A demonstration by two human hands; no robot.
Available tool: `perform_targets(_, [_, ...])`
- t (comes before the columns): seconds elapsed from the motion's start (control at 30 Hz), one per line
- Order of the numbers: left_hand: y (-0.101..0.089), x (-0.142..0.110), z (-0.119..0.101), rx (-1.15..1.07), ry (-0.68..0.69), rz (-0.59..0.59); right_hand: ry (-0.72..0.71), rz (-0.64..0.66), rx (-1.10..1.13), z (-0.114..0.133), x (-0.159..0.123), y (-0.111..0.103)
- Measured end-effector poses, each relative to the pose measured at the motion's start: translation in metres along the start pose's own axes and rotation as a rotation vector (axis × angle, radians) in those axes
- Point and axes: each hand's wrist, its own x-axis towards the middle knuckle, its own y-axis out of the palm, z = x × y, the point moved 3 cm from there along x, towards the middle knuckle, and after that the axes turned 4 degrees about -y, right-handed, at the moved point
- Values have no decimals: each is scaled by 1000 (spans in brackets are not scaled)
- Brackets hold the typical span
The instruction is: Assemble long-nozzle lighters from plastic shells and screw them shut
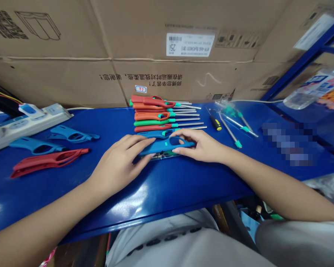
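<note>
A blue plastic lighter handle shell (pixel 163 147) lies on the blue table (pixel 167 189) in front of me, over a part with visible inner pieces. My left hand (pixel 122 163) presses its left end with fingers curled on it. My right hand (pixel 197 144) pinches its right end around the finger hole. Just behind it lies a row of several assembled long lighters (pixel 161 116), red, orange, green and blue, with metal tubes pointing right.
Two blue shells (pixel 55 139) and a red shell (pixel 47 161) lie at the left, near a white power strip (pixel 28 120). A small screwdriver (pixel 215 121) and loose metal tubes with green ends (pixel 236 124) lie at the right. Cardboard boxes (pixel 156 48) stand behind.
</note>
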Motion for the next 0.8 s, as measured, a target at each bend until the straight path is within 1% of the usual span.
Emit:
perform_targets(0.13, [6, -2, 0, -37, -3, 50, -139, 6, -162, 3, 0, 4])
perform_targets(0.2, [9, -3, 1, -42, -1, 80, -174, 23, -246, 3, 0, 6])
perform_targets(0.33, [11, -2, 2, -28, -13, 120, -163, 49, -324, 1, 0, 9])
perform_targets(0.53, [14, -2, 3, -12, -32, 149, -153, 65, -342, -3, 0, 12])
perform_targets(0.8, [13, -3, 3, -10, -53, 153, -133, 99, -336, -5, 1, 13])
